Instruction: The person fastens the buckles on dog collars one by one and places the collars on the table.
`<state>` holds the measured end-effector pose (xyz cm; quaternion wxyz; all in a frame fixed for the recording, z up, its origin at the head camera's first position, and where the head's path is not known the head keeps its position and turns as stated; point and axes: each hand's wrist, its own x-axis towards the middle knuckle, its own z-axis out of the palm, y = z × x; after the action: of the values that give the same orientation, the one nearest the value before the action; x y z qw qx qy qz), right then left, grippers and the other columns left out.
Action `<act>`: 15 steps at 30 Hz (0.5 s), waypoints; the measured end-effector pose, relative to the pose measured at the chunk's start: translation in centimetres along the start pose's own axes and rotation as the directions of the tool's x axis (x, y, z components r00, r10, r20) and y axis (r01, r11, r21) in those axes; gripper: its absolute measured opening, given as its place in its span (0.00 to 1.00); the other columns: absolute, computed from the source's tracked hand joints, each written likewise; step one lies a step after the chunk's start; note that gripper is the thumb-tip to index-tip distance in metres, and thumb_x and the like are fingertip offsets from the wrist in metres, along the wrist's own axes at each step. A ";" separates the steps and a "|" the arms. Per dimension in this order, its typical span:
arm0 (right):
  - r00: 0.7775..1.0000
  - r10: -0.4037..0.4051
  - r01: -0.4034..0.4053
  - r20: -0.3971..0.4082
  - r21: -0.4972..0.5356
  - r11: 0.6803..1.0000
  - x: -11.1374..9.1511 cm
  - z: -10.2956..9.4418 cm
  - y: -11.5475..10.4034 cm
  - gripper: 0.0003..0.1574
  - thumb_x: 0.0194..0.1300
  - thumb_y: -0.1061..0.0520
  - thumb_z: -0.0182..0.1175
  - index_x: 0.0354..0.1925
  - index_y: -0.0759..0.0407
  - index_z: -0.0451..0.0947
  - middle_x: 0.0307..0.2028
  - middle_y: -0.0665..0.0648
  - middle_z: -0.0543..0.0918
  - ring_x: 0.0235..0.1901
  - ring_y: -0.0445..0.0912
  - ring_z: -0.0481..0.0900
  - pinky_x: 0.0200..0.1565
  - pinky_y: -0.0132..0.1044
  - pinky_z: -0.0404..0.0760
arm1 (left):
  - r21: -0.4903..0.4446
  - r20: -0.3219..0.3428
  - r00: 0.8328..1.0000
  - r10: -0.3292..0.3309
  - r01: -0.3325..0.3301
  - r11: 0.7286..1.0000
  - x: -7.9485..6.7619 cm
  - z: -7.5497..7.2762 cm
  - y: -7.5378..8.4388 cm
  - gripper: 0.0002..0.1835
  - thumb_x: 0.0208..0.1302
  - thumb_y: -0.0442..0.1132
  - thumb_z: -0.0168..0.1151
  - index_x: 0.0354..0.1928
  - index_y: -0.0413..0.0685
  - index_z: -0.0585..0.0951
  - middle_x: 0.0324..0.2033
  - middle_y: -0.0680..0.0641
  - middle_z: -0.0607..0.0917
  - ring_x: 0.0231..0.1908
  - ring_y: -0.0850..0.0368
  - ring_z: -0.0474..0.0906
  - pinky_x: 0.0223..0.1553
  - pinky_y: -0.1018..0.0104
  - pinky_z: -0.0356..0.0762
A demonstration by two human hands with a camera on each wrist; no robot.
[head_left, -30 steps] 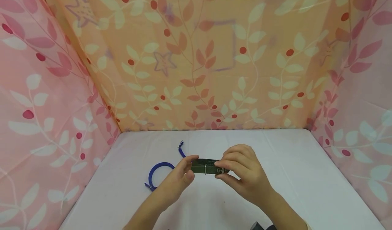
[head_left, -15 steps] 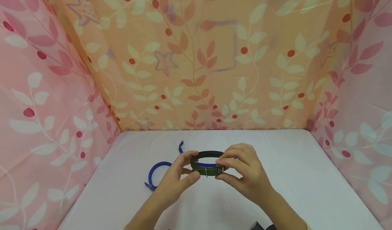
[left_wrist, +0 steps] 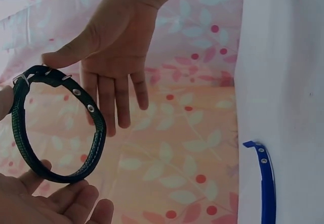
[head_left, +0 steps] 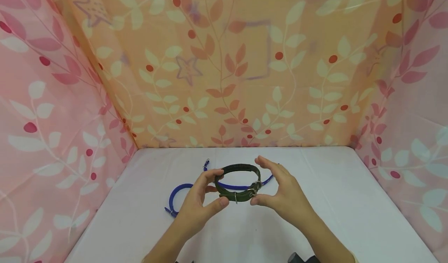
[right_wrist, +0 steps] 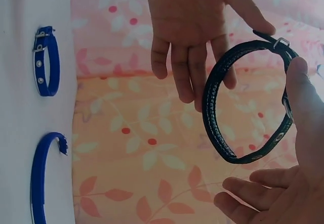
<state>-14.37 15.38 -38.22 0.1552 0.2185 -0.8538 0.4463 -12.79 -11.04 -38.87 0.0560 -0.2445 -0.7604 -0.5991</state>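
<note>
A dark green buckled collar (head_left: 226, 195) is held up above the table, its loop tilted so the opening shows. My left hand (head_left: 198, 200) holds its left side between thumb and fingers. At the buckle end, my right hand (head_left: 287, 191) has its fingers spread away from the band, with the thumb at the metal buckle (right_wrist: 282, 43). Eyelets (left_wrist: 91, 108) line part of the strap in the left wrist view. Behind the green loop, a blue collar (head_left: 232, 186) lies undone on the table, partly hidden by the loop and hands.
A second blue collar (right_wrist: 52, 72), fastened into a ring, lies on the table left of my left forearm. The white table (head_left: 336, 200) meets flowered cloth walls (head_left: 231, 111) at the back and sides. A dark object (head_left: 297, 258) shows at the bottom edge.
The green collar has tilted up, its loop now showing as a wide ring. My right fingers have let go of the buckle end and spread upward. The left hand keeps its hold.
</note>
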 end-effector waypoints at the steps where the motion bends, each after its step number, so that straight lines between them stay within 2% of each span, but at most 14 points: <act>1: 1.000 0.022 -0.022 0.023 0.024 0.999 0.0 0.0 0.0 0.63 0.42 0.40 0.83 0.74 0.43 0.67 0.67 0.45 0.77 0.68 0.49 0.72 0.65 0.68 0.68 | 0.000 -0.001 1.000 0.003 -0.003 1.000 0.0 0.0 -0.1 0.33 0.65 0.42 0.72 0.69 0.56 0.71 0.64 0.54 0.77 0.62 0.53 0.73 0.62 0.61 0.73; 5: 0.992 0.080 -0.089 0.101 0.085 0.992 0.1 -0.3 -0.1 0.58 0.46 0.43 0.82 0.73 0.47 0.69 0.66 0.50 0.79 0.68 0.59 0.72 0.62 0.73 0.67 | 0.013 -0.010 1.000 -0.003 0.003 1.000 0.0 0.0 -0.3 0.33 0.64 0.44 0.73 0.69 0.59 0.71 0.66 0.56 0.76 0.59 0.52 0.75 0.62 0.56 0.73; 9: 0.980 0.123 -0.141 0.154 0.114 0.983 0.2 -0.4 -0.2 0.56 0.48 0.44 0.82 0.73 0.46 0.70 0.66 0.53 0.79 0.64 0.66 0.73 0.59 0.77 0.67 | 0.020 -0.015 1.000 0.000 0.000 1.000 0.1 0.0 -0.4 0.33 0.63 0.44 0.74 0.69 0.58 0.72 0.67 0.56 0.75 0.59 0.52 0.74 0.63 0.55 0.73; 15: 0.979 0.115 -0.142 0.168 0.164 0.976 0.3 -0.2 0.1 0.56 0.49 0.48 0.81 0.73 0.44 0.68 0.67 0.52 0.78 0.65 0.64 0.73 0.61 0.77 0.65 | 0.040 -0.010 1.000 0.005 -0.005 0.999 0.3 -0.3 -0.7 0.35 0.62 0.44 0.75 0.70 0.60 0.71 0.67 0.58 0.75 0.62 0.54 0.74 0.63 0.57 0.74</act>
<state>-14.69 15.54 -38.01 0.0383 0.2100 -0.8332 0.5102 -13.42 -11.32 -39.24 0.0662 -0.2423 -0.7713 -0.5849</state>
